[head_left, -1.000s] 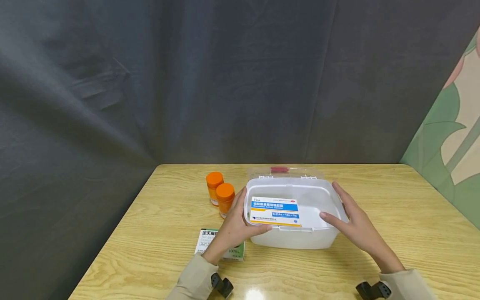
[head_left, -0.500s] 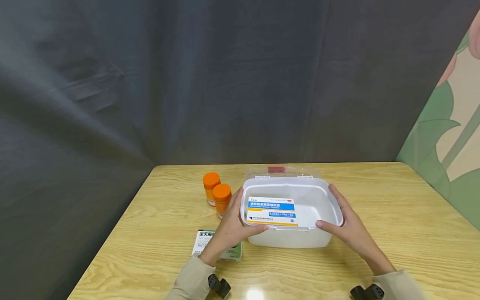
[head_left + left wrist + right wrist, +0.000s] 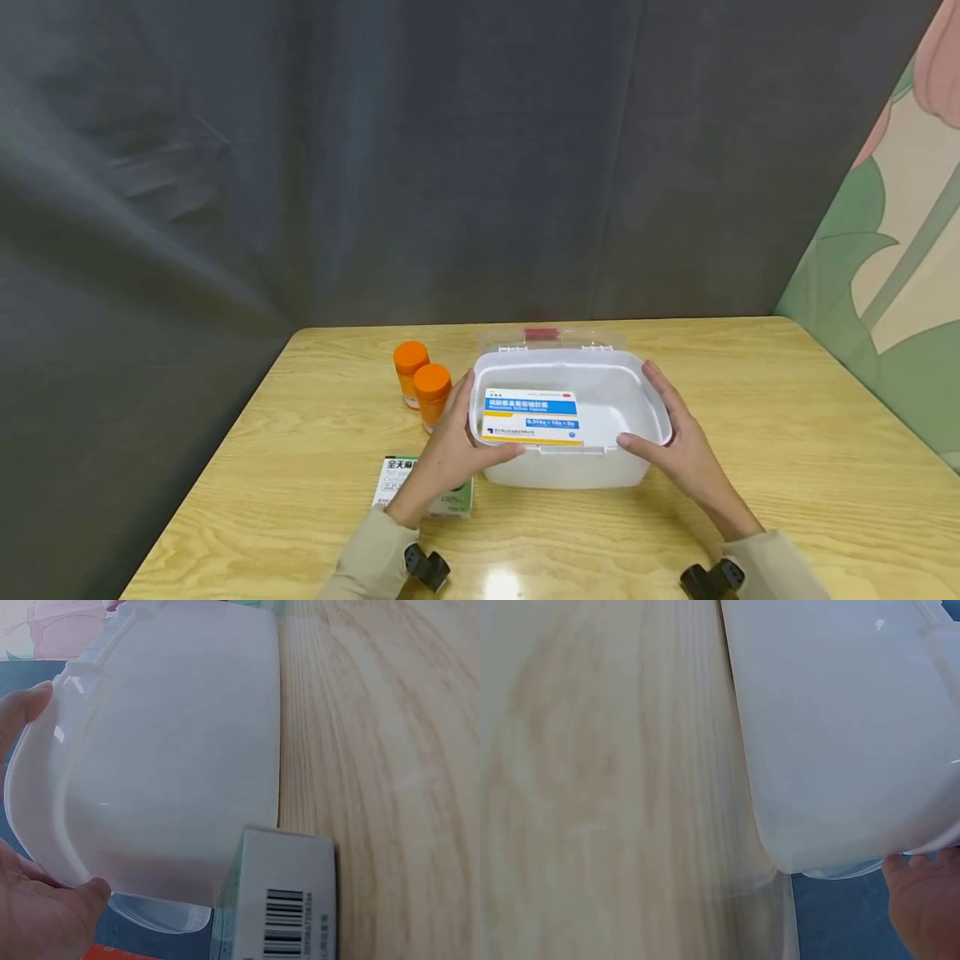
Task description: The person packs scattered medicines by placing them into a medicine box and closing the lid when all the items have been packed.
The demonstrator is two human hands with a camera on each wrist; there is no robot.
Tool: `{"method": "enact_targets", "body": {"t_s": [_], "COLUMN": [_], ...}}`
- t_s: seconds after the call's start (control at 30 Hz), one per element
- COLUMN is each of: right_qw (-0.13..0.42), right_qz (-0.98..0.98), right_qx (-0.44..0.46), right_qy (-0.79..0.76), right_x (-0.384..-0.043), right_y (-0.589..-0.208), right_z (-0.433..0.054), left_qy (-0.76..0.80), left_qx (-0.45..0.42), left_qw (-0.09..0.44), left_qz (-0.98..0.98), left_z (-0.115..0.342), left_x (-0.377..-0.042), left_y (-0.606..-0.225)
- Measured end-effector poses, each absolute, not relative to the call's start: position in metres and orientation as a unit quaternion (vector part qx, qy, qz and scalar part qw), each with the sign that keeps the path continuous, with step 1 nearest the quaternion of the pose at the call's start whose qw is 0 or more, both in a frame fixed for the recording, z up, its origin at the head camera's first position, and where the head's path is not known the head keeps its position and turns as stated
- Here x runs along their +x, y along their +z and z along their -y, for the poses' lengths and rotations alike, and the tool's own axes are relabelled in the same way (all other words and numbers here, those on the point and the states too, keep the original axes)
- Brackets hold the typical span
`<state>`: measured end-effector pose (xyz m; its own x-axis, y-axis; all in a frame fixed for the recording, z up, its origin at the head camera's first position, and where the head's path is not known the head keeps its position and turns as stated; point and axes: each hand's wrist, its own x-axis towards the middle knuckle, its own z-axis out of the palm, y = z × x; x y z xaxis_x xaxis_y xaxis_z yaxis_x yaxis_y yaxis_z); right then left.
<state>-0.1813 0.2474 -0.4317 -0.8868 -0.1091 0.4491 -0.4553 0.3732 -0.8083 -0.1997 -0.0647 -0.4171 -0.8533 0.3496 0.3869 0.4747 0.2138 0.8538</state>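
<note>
A white plastic storage box stands on the wooden table with its clear lid folded open at the back. My left hand grips its left end, thumb along the front rim and fingers on the side. The right hand holds the right end the same way, thumb at the front rim. Inside, at the left, sits a blue and white medicine carton. In the left wrist view, fingers press the box's end wall. The right wrist view shows fingertips at the box's rim.
Two orange-capped bottles stand left of the box, close to the left hand. A green and white medicine carton lies under the left wrist, partly hidden. Dark cloth hangs behind the table.
The scene has slid slightly left in the head view, while box, bottles and cartons keep their places on the table. My right thumb has come down to the front rim.
</note>
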Motion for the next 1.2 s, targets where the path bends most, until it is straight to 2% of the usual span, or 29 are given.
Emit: {"method": "enact_targets", "body": {"t_s": [0.57,0.8,1.2], "right_qw": [0.164,0.160,0.154], "right_qz": [0.815,0.813,0.815], "right_qx": [0.180,0.183,0.178], "right_qy": [0.527,0.529,0.530], "right_x": [-0.181,-0.183,-0.185], "right_y": [-0.428,-0.426,-0.428], "right_z": [-0.250,-0.248,-0.249], "left_qy": [-0.531,-0.484,-0.489], "left_qx": [-0.218,-0.217,-0.201], "left_qw": [0.055,0.071,0.072], "left_qz": [0.817,0.845,0.846], "left_z": [0.078,0.099,0.140], "left_x": [-0.188,-0.180,-0.168], "left_y": [-0.400,-0.399,-0.404]}}
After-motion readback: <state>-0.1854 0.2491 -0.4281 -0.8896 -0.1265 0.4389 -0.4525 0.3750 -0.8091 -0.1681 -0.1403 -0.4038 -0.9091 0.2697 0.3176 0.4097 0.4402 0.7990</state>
